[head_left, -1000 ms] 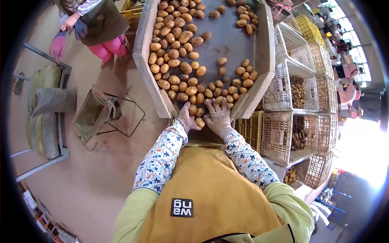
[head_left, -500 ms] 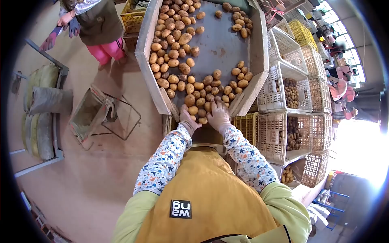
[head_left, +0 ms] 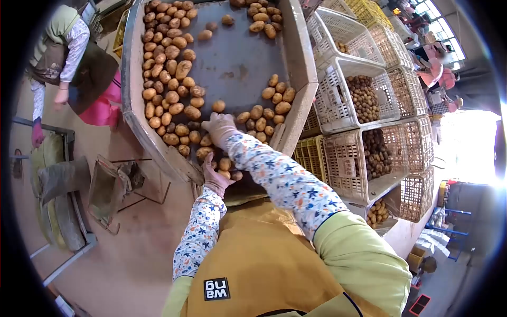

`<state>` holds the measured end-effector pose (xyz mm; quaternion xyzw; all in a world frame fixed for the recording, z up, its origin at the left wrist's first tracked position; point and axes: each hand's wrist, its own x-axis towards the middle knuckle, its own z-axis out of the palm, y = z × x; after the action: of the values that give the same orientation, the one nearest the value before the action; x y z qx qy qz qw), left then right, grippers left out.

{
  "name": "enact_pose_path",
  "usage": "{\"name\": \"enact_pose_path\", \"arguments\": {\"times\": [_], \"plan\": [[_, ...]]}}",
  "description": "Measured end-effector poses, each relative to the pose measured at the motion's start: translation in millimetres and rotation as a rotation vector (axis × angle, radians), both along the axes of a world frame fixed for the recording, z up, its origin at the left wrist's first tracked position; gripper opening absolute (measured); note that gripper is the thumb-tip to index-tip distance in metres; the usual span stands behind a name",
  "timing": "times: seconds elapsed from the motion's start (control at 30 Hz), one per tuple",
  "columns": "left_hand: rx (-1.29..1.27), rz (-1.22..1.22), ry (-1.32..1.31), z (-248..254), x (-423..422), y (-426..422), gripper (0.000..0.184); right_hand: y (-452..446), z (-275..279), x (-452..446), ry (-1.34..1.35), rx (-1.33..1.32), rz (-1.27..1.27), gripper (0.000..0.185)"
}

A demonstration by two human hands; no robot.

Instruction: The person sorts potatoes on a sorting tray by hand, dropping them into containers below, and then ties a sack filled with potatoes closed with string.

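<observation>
A grey sorting table with raised wooden sides [head_left: 296,113] holds many loose brown potatoes [head_left: 171,98]. My right hand [head_left: 221,129], in a thin glove, reaches across over the potatoes near the table's narrow front, fingers apart and pointing left. Just nearer to me, my left hand [head_left: 215,177] is at the front opening, its fingers pointing up beside a few potatoes [head_left: 224,164] and its thumb apart. The undersides of the right fingers are hidden, but neither hand visibly grips a potato.
Stacked white plastic crates [head_left: 343,158], some with potatoes inside, stand to the right beside a yellow crate [head_left: 310,154]. On the left, a co-worker [head_left: 79,63] bends near filled sacks [head_left: 58,179]. A folding metal-framed seat [head_left: 108,190] stands on the floor.
The view has shifted, moving the table leftward in the picture. My right hand has moved left across the potatoes and now lies beyond my left hand. The co-worker has bent down toward the sacks.
</observation>
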<state>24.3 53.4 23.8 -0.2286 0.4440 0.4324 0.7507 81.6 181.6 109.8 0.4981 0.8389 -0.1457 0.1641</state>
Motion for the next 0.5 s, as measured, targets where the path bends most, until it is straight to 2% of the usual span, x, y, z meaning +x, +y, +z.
{"name": "enact_pose_path", "arguments": {"times": [0.03, 0.07, 0.1, 0.13, 0.17, 0.2, 0.23, 0.27, 0.3, 0.33, 0.4, 0.43, 0.47, 0.5], "plan": [[0.016, -0.045, 0.012, 5.3, -2.0, 0.9, 0.067, 1.6, -3.3, 6.5, 0.027, -0.009, 0.025, 0.037], [0.033, -0.085, 0.025, 10.7, -5.7, 1.5, 0.068, 1.8, -6.2, 17.7, 0.169, -0.037, -0.006, 0.031], [0.045, -0.057, -0.060, 18.6, -8.0, 3.2, 0.064, -1.6, -0.5, 32.7, 0.340, 0.085, -0.067, 0.027], [0.080, -0.062, 0.013, 46.0, -6.3, 5.8, 0.058, -3.5, 24.2, 53.5, 0.448, 0.225, -0.096, 0.024], [0.073, -0.034, -0.075, 6.3, -8.9, 4.1, 0.050, -5.2, 72.1, 77.6, 0.319, 0.353, -0.161, 0.022], [0.067, -0.007, -0.163, -32.7, -10.8, 1.4, 0.043, 8.6, 63.9, 130.2, 0.393, 0.617, -0.115, 0.025], [0.064, -0.001, -0.116, -20.0, -8.8, 4.7, 0.038, 15.7, 91.0, 165.1, 0.715, 0.592, -0.576, 0.029], [0.064, 0.002, -0.071, -4.2, -3.1, 8.6, 0.033, 26.6, 99.4, 215.3, 0.722, 0.961, -0.297, 0.036], [0.074, 0.026, -0.006, -7.7, 2.4, 6.0, 0.028, 33.8, 104.9, 256.4, 0.530, 0.883, -0.673, 0.038], [0.072, 0.036, -0.010, -20.4, 3.5, 3.9, 0.028, 36.1, 110.1, 260.3, 0.066, 0.917, -0.884, 0.037], [0.019, -0.005, -0.100, -42.0, 3.0, 8.7, 0.030, 19.2, 101.2, 223.1, 0.487, 0.579, -0.691, 0.031], [0.017, -0.020, -0.083, -32.9, 1.7, 8.1, 0.031, 13.7, 91.3, 186.0, 0.072, 0.416, -0.550, 0.028], [0.018, -0.020, -0.076, -36.3, 2.2, 2.2, 0.031, -6.4, 58.3, 163.1, 0.332, 0.446, -0.207, 0.022], [0.155, -0.084, 0.006, -44.5, 1.9, -5.4, 0.031, -15.8, 59.3, 116.9, 0.128, 0.061, -0.254, 0.025]]}}
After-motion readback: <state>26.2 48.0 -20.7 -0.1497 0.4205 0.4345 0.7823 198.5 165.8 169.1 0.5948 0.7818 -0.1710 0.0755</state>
